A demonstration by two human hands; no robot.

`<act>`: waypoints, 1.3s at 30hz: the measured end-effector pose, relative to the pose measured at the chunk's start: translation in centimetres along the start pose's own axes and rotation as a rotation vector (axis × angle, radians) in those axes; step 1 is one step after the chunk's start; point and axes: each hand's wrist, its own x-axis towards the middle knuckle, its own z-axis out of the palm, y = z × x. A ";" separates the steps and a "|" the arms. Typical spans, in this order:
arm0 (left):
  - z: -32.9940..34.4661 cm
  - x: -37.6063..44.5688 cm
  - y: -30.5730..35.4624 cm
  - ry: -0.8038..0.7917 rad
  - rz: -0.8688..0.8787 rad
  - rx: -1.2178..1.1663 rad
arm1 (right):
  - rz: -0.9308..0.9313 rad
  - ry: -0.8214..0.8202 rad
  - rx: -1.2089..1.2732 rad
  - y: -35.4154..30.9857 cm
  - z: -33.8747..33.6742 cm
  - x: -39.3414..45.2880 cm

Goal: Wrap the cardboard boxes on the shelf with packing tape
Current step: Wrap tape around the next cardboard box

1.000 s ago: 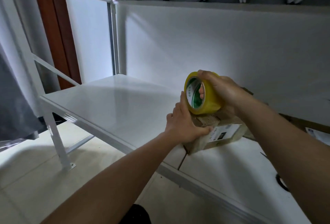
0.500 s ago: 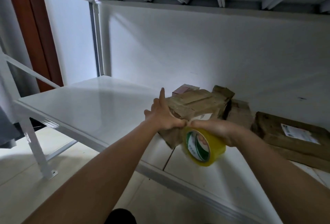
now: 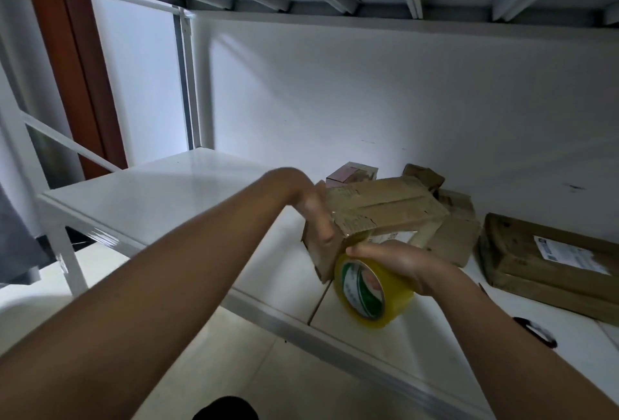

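You're mid-wrap here: the cardboard box (image 3: 378, 208) sits tipped up near the front edge of the white shelf (image 3: 160, 198), already banded with tape on top, and the roll is low at its near end, so this looks like a pass going under. Next you'll probably need to carry the roll beneath the box while keeping the strip taut, or it'll wrinkle. Other boxes, like the flat parcel (image 3: 549, 259) off to the right, look like they're waiting their turn. Your left hand (image 3: 318, 218) presses flat against the box's near end, fingers straight. Your right hand (image 3: 398, 262) has its grip curled over the yellow tape roll (image 3: 371, 292), clamped on it.
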 end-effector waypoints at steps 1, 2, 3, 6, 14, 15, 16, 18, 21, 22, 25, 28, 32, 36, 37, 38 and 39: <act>-0.4 -0.2 0.4 0.028 0.002 0.006 | 0.011 -0.011 0.005 0.2 -0.1 0.0; -0.4 -0.1 1.0 0.075 0.010 -0.004 | 0.017 -0.026 0.007 0.3 -0.2 0.0; 0.0 0.2 1.7 0.133 0.014 -0.017 | 0.016 -0.039 0.015 0.5 -0.1 0.0; 3.2 1.3 3.9 0.308 -0.042 0.062 | -0.015 -0.042 0.090 0.8 0.4 -0.3; 1.2 1.0 -0.7 0.165 -0.057 -0.558 | -0.384 -0.042 0.208 -1.7 -3.3 -3.5; 1.5 0.8 -1.5 0.100 -0.090 -0.696 | -0.434 -0.017 0.252 -2.4 -4.2 -3.8; 2.1 0.8 -2.0 0.038 -0.113 -0.812 | -0.464 0.019 0.260 -3.1 -5.0 -3.9; 4.2 1.3 -2.6 -0.075 -0.136 -0.994 | -0.478 0.097 0.204 -4.1 -5.5 -3.7; 7.3 2.0 -3.0 -0.164 -0.135 -1.113 | -0.443 0.143 0.205 -4.3 -3.9 -2.7; 7.6 2.1 -3.2 -0.156 -0.143 -1.084 | -0.452 0.155 0.250 -4.3 -3.2 -2.4; 6.3 2.3 -4.2 -0.073 -0.204 -0.869 | -0.451 0.214 0.332 -4.5 -1.6 -1.3; 4.7 3.0 -5.1 0.022 -0.250 -0.884 | -0.453 0.275 0.269 -4.9 -0.4 -0.4; 5.0 5.5 -4.8 0.142 -0.254 -1.140 | -0.408 0.320 0.205 -5.5 0.0 0.7; 6.9 7.6 -2.5 0.130 -0.188 -1.077 | -0.356 0.290 0.227 -5.2 -0.9 1.5; 7.0 7.7 -2.2 0.138 -0.176 -1.049 | -0.355 0.289 0.230 -5.1 -1.0 1.6; 7.0 7.8 -2.1 0.151 -0.170 -1.000 | -0.361 0.291 0.236 -5.0 -1.0 1.8; 7.0 7.8 -2.2 0.159 -0.170 -0.938 | -0.370 0.288 0.236 -5.0 -0.9 1.9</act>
